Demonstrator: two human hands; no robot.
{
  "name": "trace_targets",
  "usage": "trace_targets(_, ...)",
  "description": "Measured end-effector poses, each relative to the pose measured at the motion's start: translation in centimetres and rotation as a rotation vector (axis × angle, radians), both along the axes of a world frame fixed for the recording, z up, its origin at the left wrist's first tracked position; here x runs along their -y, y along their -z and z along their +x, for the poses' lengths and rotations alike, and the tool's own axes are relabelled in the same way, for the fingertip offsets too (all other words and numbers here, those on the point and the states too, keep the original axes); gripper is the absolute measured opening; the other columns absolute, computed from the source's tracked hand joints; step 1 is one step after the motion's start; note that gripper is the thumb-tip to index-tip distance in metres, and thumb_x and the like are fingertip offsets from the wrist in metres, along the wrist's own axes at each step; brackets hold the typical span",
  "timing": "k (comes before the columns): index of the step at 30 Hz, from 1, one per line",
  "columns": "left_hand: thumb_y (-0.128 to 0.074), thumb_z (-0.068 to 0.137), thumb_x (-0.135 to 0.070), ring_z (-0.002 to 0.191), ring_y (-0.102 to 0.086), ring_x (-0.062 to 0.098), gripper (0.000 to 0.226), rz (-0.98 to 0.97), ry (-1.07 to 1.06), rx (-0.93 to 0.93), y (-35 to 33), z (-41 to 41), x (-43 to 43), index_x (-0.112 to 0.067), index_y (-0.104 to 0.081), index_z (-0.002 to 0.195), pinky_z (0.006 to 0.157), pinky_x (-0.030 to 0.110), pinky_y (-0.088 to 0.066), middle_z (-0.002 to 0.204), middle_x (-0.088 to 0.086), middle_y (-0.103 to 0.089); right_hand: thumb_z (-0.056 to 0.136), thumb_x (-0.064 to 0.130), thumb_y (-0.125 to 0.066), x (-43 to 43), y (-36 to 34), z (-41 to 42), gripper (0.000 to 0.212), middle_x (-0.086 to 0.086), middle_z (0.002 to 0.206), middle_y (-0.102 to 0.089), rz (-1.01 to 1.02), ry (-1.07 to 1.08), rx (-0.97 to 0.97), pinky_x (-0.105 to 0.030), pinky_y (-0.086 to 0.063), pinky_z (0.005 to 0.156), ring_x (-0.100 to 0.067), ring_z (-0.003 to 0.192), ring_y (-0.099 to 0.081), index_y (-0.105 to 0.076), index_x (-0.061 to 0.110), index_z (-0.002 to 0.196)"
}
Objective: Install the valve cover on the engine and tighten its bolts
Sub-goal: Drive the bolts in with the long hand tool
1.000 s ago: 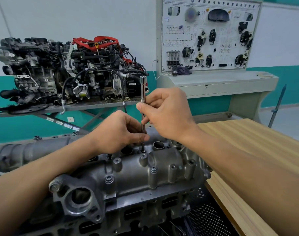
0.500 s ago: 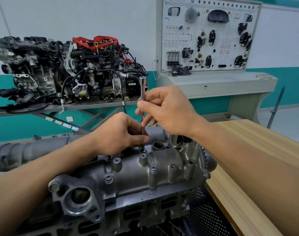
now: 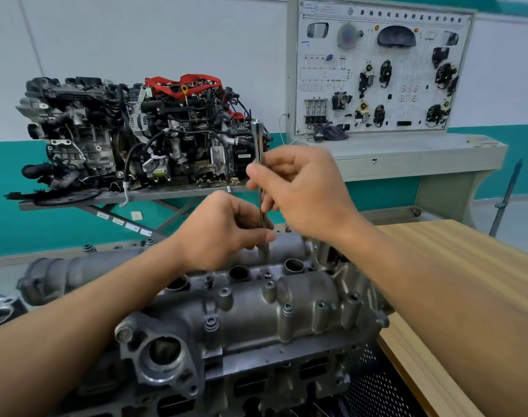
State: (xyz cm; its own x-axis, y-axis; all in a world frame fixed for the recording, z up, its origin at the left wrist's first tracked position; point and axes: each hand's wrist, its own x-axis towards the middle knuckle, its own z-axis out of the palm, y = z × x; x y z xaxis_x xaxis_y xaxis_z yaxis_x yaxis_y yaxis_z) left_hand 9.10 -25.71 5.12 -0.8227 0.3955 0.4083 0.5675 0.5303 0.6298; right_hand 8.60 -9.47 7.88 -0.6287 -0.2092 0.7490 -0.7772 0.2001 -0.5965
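Because the driver [image 3: 258, 145] must stand upright over a bolt [image 3: 267, 275] on the valve cover [image 3: 256, 320], left hand [image 3: 223, 233] pinches its lower shaft, right hand [image 3: 299, 191] grips higher with curled fingers, probably to twist.

Single head-worn wide-angle view, looking forward and slightly down from just above the valve cover [image 3: 256, 311], close on left hand [image 3: 223, 233], right hand [image 3: 305, 194] and tool [image 3: 258, 139] at centre, far engine [image 3: 142, 130] and panel [image 3: 383, 70] against the wall [image 3: 136, 34] beyond.
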Motion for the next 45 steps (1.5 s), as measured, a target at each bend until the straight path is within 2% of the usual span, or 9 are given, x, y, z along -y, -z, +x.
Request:
trace_targets(3, -0.082, 0.081, -0.011, 0.064, -0.066, 0.011, 0.012, 0.121, -0.026, -0.053, -1.4, 0.6, 0.9, -0.001, -0.080, 0.087, 0.064, 0.028, -0.057, 0.076, 0.010, -0.078, 0.096, 0.012, -0.063, 0.5, -2.4, 0.0, 0.017, -0.006, 0.073, -0.074, -0.012, -0.107, 0.015, -0.023, -0.049, 0.045, -0.015, 0.046, -0.062, -0.072, 0.008, 0.082)
trace_targets(9, -0.085, 0.081, -0.018, 0.053, -0.055, 0.000, 0.014, -0.073, -0.129, -0.028, -0.1, 2.6, 5.3, -0.017, -0.078, 0.069, 0.055, 0.017, -0.047, 0.063, -0.002, -0.073, 0.100, 0.012, -0.056, 3.9, -0.3, 0.0, 0.026, 0.006, 0.065, -0.070, 0.115, -0.193, 0.132, -0.024, -0.049, 0.046, -0.015, 0.051, -0.065, -0.071, 0.001, 0.081)
trace_targets(17, -0.085, 0.081, -0.020, 0.057, -0.053, 0.009, 0.012, -0.045, -0.199, -0.032, 1.4, 2.5, 5.8, -0.013, -0.077, 0.074, 0.062, 0.042, -0.054, 0.067, 0.008, -0.073, 0.099, 0.011, -0.056, 4.6, 0.5, -0.2, 0.024, 0.004, 0.068, -0.071, 0.129, -0.195, 0.150, -0.022, -0.048, 0.047, -0.015, 0.052, -0.066, -0.070, 0.005, 0.081)
trace_targets(24, -0.086, 0.080, -0.023, 0.055, -0.056, 0.006, 0.012, -0.026, -0.233, -0.112, 2.0, 2.7, 6.1, -0.016, -0.078, 0.075, 0.061, 0.036, -0.053, 0.065, 0.000, -0.074, 0.099, 0.011, -0.056, 5.2, 0.4, 0.0, 0.025, 0.003, 0.063, -0.069, 0.143, -0.217, 0.142, -0.023, -0.050, 0.048, -0.015, 0.052, -0.064, -0.070, -0.002, 0.083)
trace_targets(29, -0.086, 0.079, -0.023, 0.053, -0.059, -0.004, 0.011, -0.008, -0.265, -0.130, 2.4, 2.9, 6.3, -0.018, -0.078, 0.075, 0.055, 0.016, -0.048, 0.064, -0.008, -0.074, 0.100, 0.011, -0.055, 5.6, 0.2, 0.1, 0.023, 0.000, 0.074, -0.073, 0.157, -0.256, 0.169, -0.023, -0.050, 0.049, -0.015, 0.054, -0.064, -0.070, 0.000, 0.085)
trace_targets(36, -0.087, 0.079, -0.024, 0.061, -0.068, 0.003, 0.011, -0.004, -0.267, -0.098, 2.5, 3.0, 6.2, -0.017, -0.079, 0.077, 0.062, 0.021, -0.055, 0.069, -0.008, -0.076, 0.099, 0.010, -0.056, 5.6, 0.2, 0.0, 0.019, -0.008, 0.085, -0.076, 0.165, -0.283, 0.210, -0.021, -0.047, 0.046, -0.012, 0.050, -0.062, -0.068, 0.010, 0.084)
trace_targets(39, -0.087, 0.077, -0.029, 0.055, -0.063, -0.002, 0.014, 0.107, -0.256, -0.129, 2.2, 3.3, 5.9, -0.025, -0.075, 0.071, 0.055, 0.016, -0.049, 0.062, -0.013, -0.072, 0.089, 0.008, -0.071, 5.8, 0.4, 0.0, 0.013, -0.004, 0.067, -0.073, 0.066, -0.247, 0.202, -0.019, -0.044, 0.043, -0.011, 0.043, -0.058, -0.066, 0.009, 0.077)
trace_targets(43, -0.079, 0.078, -0.037, 0.058, -0.057, 0.020, 0.032, 0.257, -0.246, -0.221, 1.9, 3.5, 5.6, -0.006, -0.076, 0.078, 0.057, 0.046, -0.050, 0.067, 0.018, -0.070, 0.077, 0.022, -0.085, 6.2, 0.8, 0.0, 0.023, 0.003, 0.058, -0.064, 0.018, -0.114, 0.168, -0.021, -0.045, 0.047, -0.008, 0.047, -0.055, -0.063, 0.014, 0.074)
trace_targets(45, -0.074, 0.090, -0.022, 0.067, -0.070, 0.022, 0.018, 0.233, -0.182, -0.168, 1.8, 3.4, 5.6, -0.004, -0.076, 0.085, 0.070, 0.045, -0.059, 0.075, 0.011, -0.076, 0.085, 0.025, -0.077, 6.1, 0.4, 0.3, 0.014, 0.005, 0.071, -0.068, 0.090, -0.183, 0.207, -0.023, -0.048, 0.049, -0.009, 0.052, -0.059, -0.067, 0.016, 0.090)
